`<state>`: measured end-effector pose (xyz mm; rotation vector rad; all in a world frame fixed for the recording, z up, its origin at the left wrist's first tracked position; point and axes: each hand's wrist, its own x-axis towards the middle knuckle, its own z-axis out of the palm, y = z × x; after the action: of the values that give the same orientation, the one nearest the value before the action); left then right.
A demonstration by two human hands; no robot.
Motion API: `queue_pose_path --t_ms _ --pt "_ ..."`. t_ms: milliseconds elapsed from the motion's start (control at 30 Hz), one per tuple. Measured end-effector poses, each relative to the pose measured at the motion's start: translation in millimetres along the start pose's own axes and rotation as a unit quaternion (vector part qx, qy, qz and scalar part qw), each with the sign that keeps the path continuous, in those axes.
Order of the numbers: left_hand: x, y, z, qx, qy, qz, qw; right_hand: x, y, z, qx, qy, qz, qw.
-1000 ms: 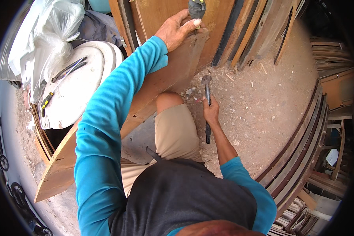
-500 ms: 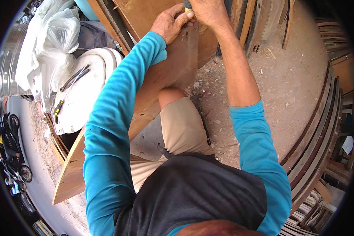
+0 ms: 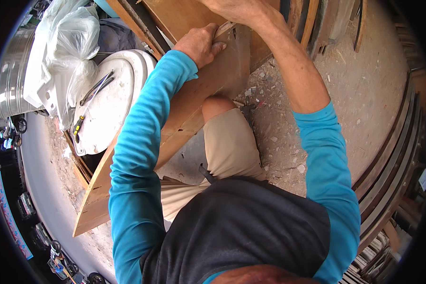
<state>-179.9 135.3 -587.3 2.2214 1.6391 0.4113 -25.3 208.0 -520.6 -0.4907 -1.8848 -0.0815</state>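
Left hand (image 3: 201, 46) clamps the wooden board (image 3: 208, 85) at its far edge, right hand (image 3: 228, 8) I can't tell, and slackening could tip the board!

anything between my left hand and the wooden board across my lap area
Nothing visible: your left hand is right at the wooden board's upper end and appears to touch it. Your right hand is just beside it, partly cut off by the top of the picture, so anything in its fingers can't be made out.
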Motion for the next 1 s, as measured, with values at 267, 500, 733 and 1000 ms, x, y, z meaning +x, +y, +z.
queue_pose_path --t_ms 267,500,733,1000 --pt "-6 -11 -1 -0.008 0.116 0.024 0.993 -24 52 -50 0.192 0.414 0.327 0.828" --pt "-12 -43 -9 0.035 0.253 0.108 0.961 -110 -5 -20 0.104 0.106 0.454 0.879" --pt "-56 26 32 -0.049 0.200 0.153 0.967 -148 -81 -26 0.182 0.026 0.463 0.867" --pt "-77 59 38 -0.147 0.072 0.052 0.985 -159 -104 -39 0.199 0.027 0.497 0.844"
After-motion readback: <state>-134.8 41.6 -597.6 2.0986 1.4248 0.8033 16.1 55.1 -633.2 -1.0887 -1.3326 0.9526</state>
